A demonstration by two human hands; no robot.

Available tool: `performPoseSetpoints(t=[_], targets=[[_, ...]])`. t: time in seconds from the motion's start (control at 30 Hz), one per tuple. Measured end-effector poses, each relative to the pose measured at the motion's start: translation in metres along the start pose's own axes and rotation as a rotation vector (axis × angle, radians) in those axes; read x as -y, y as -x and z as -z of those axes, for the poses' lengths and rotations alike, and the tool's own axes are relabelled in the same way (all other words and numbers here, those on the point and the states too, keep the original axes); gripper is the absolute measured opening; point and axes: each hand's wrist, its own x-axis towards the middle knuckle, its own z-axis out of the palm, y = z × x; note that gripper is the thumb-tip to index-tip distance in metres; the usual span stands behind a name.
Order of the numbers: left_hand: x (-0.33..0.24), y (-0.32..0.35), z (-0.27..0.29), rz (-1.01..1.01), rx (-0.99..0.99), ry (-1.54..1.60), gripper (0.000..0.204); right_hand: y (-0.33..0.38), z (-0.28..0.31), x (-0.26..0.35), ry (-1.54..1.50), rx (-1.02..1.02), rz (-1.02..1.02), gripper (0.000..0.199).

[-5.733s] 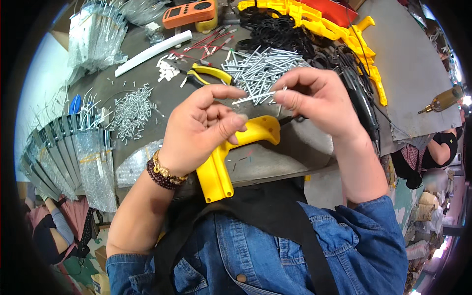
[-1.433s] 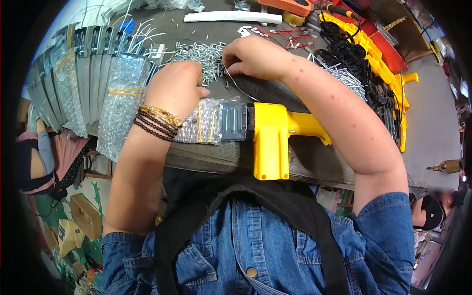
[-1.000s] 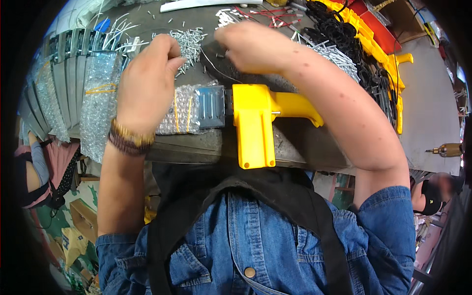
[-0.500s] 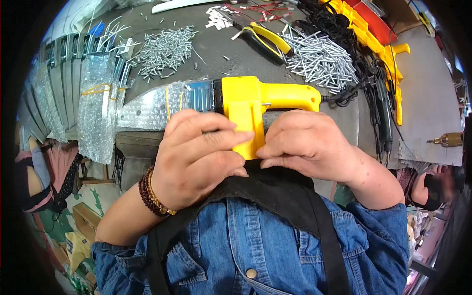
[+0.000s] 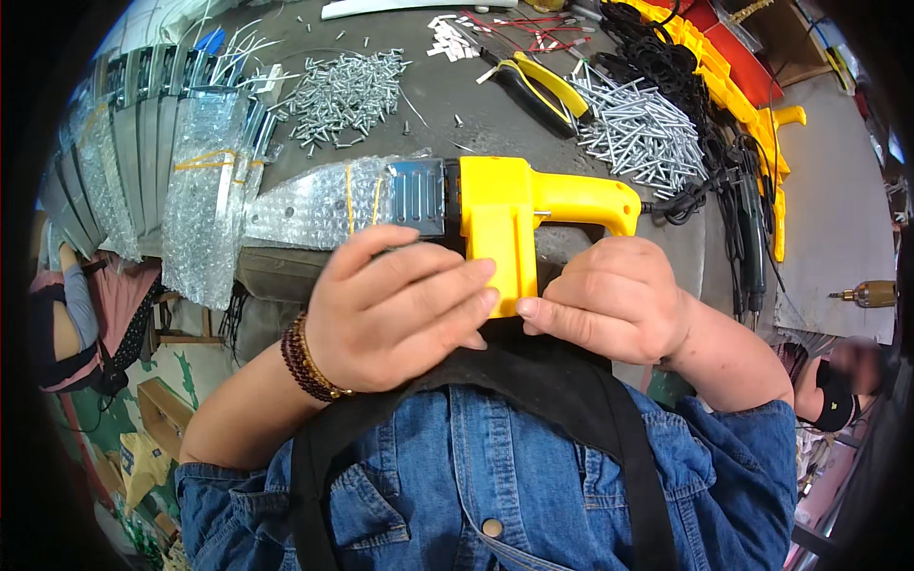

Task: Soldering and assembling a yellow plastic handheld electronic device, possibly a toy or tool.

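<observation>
Fingers (image 5: 447, 285) of left hand (image 5: 395, 319) and right hand (image 5: 609, 300) gripped yellow tool (image 5: 519, 214) | bubble-wrapped blade (image 5: 324, 200) lay on counter (image 5: 457, 124) | screws (image 5: 347, 90) beyond.

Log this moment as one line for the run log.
left hand: on yellow tool | right hand: on tool's lower end | blade: bubble-wrapped

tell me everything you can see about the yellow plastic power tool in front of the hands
The yellow plastic power tool lies on its side at the near edge of the grey worktable. Its pistol handle points right, where a black cord leaves it. A grey metal plate at its left end leads into a blade wrapped in clear bubble wrap with yellow bands. A downward yellow part sits between both hands: the left hand covers its left side, and the right hand touches its lower edge with the fingers.
</observation>
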Motion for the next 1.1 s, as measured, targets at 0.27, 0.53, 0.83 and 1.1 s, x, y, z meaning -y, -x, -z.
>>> performPoseSetpoints(t=[0.27,0.53,0.83,1.1], targets=[[0.087,-0.048,0.003,0.694,0.233,-0.221,0.017,-0.007,0.002,0.002,-0.02,0.046,-0.036,0.027],[0.107,-0.044,-0.01,0.739,0.347,-0.276,0.014,-0.012,0.012,-0.021,0.059,0.109,-0.19,0.035],[0.061,-0.062,-0.002,0.751,0.076,0.473,0.013,-0.079,-0.032,-0.151,0.088,0.655,-0.364,0.02],[0.068,-0.07,-0.024,0.669,0.165,0.366,0.021,-0.044,0.018,-0.104,-0.048,0.181,-0.592,0.014]])
